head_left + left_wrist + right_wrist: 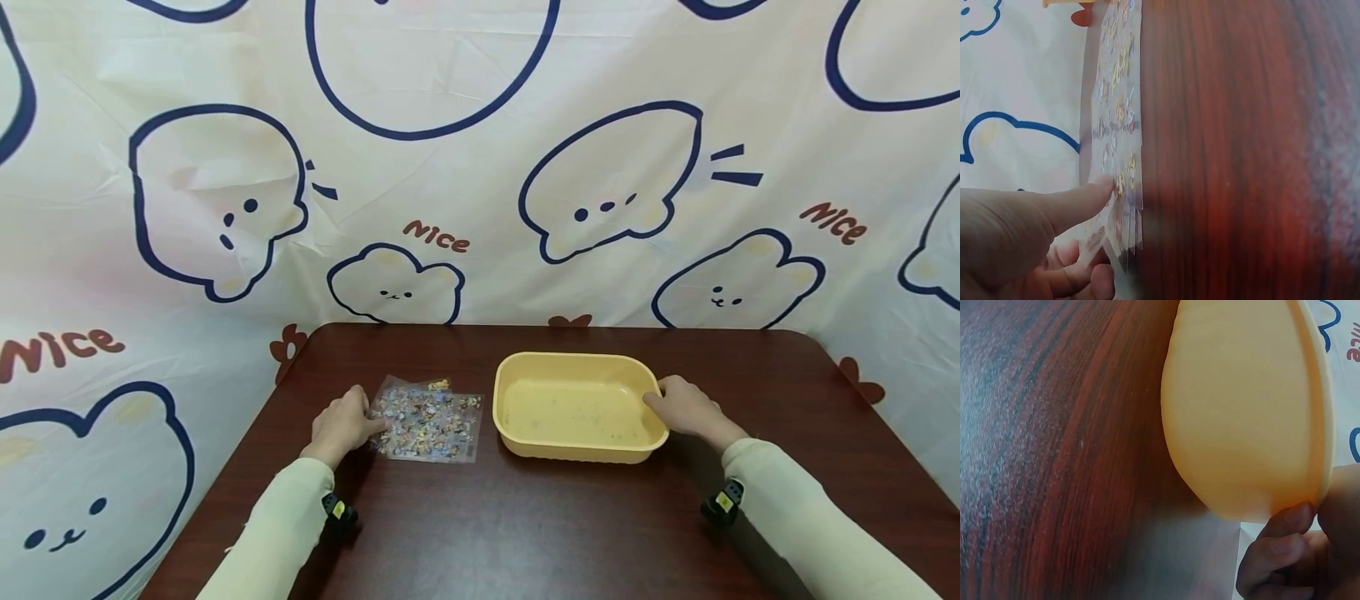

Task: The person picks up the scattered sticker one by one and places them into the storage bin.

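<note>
A stack of clear sticker sheets [431, 421] with small colourful prints lies on the table, left of the yellow plastic basin. My left hand [342, 427] pinches the stack's left edge, thumb on top and curled fingers beneath; the left wrist view shows several layered sheets [1119, 112] at the thumb. The yellow basin [577, 451] stands upright with nothing large inside, only small specks on its floor. My right hand [692, 408] grips its right rim, thumb over the edge and fingers against the outer wall, as the right wrist view of the basin [1241, 412] shows.
Both things rest on a dark brown wood-grain table [555, 533]. Behind it hangs a white cloth [480, 183] printed with blue-outlined cartoon animals. A dark wrist device [341, 510] sits on the left sleeve and another dark device [723, 502] on the right.
</note>
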{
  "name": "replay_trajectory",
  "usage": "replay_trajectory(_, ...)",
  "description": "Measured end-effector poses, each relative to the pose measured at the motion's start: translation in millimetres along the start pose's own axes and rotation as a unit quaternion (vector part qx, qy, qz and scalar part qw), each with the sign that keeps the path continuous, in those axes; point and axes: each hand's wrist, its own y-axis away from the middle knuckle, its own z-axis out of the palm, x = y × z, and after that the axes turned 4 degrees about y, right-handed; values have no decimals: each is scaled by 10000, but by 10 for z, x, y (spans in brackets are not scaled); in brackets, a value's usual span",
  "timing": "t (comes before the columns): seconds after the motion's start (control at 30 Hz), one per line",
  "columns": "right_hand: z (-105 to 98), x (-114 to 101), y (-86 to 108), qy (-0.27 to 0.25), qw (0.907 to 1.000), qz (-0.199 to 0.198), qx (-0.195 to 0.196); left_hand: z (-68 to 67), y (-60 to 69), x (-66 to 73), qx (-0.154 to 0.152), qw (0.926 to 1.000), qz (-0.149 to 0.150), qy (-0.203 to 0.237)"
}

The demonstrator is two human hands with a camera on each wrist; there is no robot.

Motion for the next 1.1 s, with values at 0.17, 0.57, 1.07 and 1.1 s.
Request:
replay_trajectory(0.17,4,12,-15,-2,10000,-21,10,-26,-5,-6,16,10000,48,42)
replay_trajectory(0.57,10,26,-25,-40,10000,13,-88,-60,-6,-46,146,9995,158,247)
replay_trajectory(1.07,-2,-8,5,-12,10000,-45,7,-169,97,2,212,9980,218,563)
replay_trajectory(1.1,-3,-7,4,-6,10000,-42,16,-182,104,12,205,9978,220,586)
